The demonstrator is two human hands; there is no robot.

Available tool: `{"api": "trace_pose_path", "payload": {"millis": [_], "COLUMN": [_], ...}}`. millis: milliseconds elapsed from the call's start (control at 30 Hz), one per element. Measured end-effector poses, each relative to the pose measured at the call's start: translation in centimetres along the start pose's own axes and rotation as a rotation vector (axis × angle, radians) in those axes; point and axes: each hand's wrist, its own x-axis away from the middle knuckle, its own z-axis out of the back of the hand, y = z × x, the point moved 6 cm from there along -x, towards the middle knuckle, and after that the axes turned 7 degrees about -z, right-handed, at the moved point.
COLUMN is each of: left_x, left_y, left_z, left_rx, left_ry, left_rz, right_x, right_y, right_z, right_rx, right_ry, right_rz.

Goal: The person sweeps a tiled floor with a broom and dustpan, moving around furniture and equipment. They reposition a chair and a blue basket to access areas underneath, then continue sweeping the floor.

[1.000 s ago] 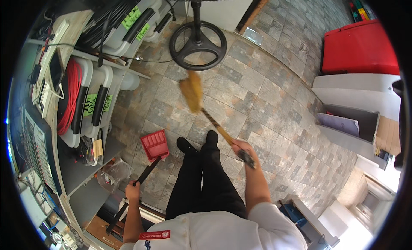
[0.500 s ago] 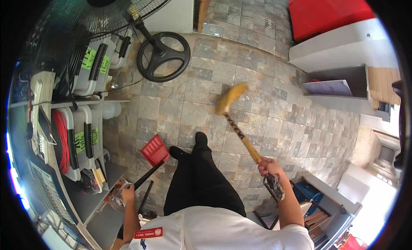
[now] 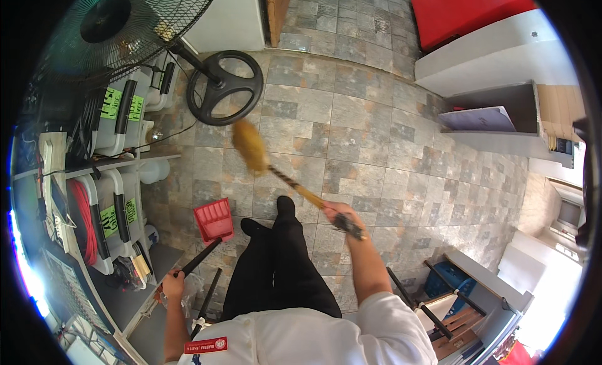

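Right hand (image 3: 335, 214) is closed around a striped-handled straw broom (image 3: 251, 147), bristles over mottled stone floor tiles (image 3: 376, 133). Left hand (image 3: 173, 283) grips the black handle of a red ribbed plastic dustpan (image 3: 214, 219), resting left of the shoes.

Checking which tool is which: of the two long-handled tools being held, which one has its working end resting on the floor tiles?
The red dustpan, held by the left hand, sits on the tiles. The broom in the right hand looks lifted, its straw head blurred.
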Motion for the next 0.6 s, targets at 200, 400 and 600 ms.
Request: {"api": "trace_pose_path", "payload": {"millis": [200,400,600], "left_x": [-1.7,-2.0,-2.4], "left_y": [0.3,2.7,2.5], "left_z": [-0.4,2.2,3.2], "left_rx": [0.095,0.001,0.036], "left_ry": [-0.015,0.088,0.052], "left_rz": [0.071,-0.030,0.015], "right_x": [12.4,17.1,24.8], "right_y": [1.2,-1.4,5.0], "right_z": [18.5,20.0,5.4], "right_rx": [-0.454,-0.262,0.175], "right_ry": [0.272,0.455,0.465], "right_rz": [0.137,0.395,0.386]}}
